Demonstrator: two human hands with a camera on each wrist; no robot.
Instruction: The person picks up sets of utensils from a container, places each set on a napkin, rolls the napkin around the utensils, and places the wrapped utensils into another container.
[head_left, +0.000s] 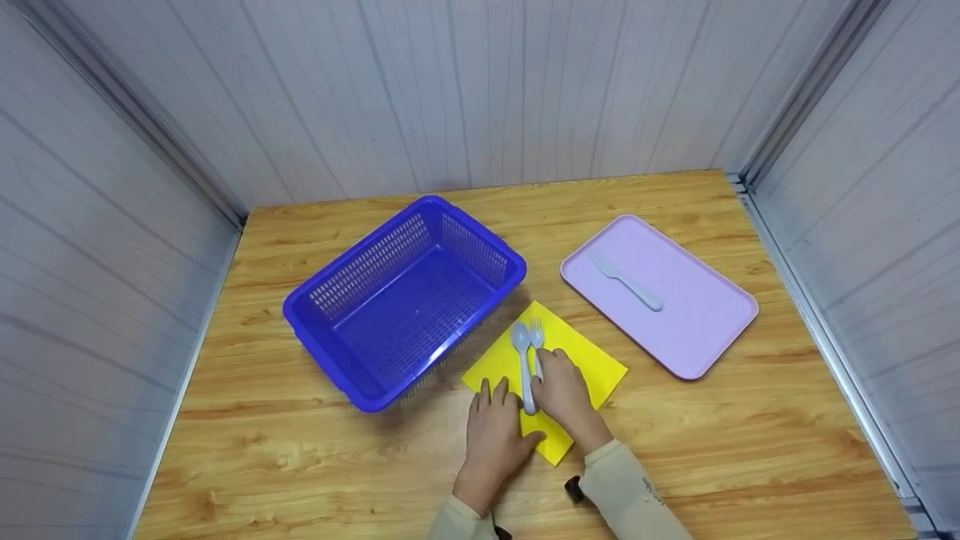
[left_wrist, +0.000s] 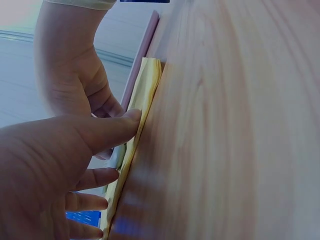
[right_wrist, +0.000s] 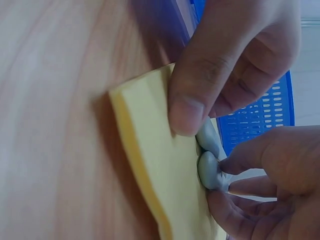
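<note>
A folded yellow napkin [head_left: 596, 364] lies on the table, bearing a grey spoon [head_left: 520, 337] and a grey fork [head_left: 537, 335] side by side. My right hand [head_left: 564, 390] pinches the fork's handle between thumb and fingers, hiding its lower part in the head view. Close by, my left hand [head_left: 495, 435] rests along the napkin's near left edge, fingers extended beside the spoon. Its thumb [left_wrist: 117, 131] presses on the napkin's top near a corner. In the right wrist view the two rounded handle ends sit against each other.
A blue slotted basket [head_left: 311, 296] stands left of and behind the napkin. On the right lies a pink tray [head_left: 705, 330] with a grey knife [head_left: 634, 289] on it. Panel walls [head_left: 480, 97] enclose the wooden table [head_left: 300, 465] at the back and sides.
</note>
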